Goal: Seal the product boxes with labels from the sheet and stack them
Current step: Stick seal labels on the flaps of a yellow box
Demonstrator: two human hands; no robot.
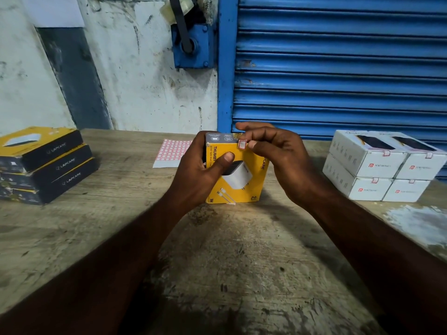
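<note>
1. The yellow charger box [258, 180] is at centre, printed face toward the camera, held between both hands over the wooden table [217, 262] (whether its lower edge touches the top cannot be told).
2. The left hand [200, 172] has its fingers wrapped round the box's left side, thumb flat on the front face.
3. The right hand [280, 153] has its fingers curled. Forefinger and thumb pinch the box's upper edge, with the thumb tip touching the red-bordered label [242, 144] at that edge.
4. The label sheet [171, 151] lies flat on the table behind the left hand, which hides its right part.
5. Three black-and-yellow Lapcare boxes [48, 163] are stacked at far left.
6. The white Portronics boxes [377, 165] stand in two tiers at far right, labels on their edges, before the blue roller shutter [338, 68].
</note>
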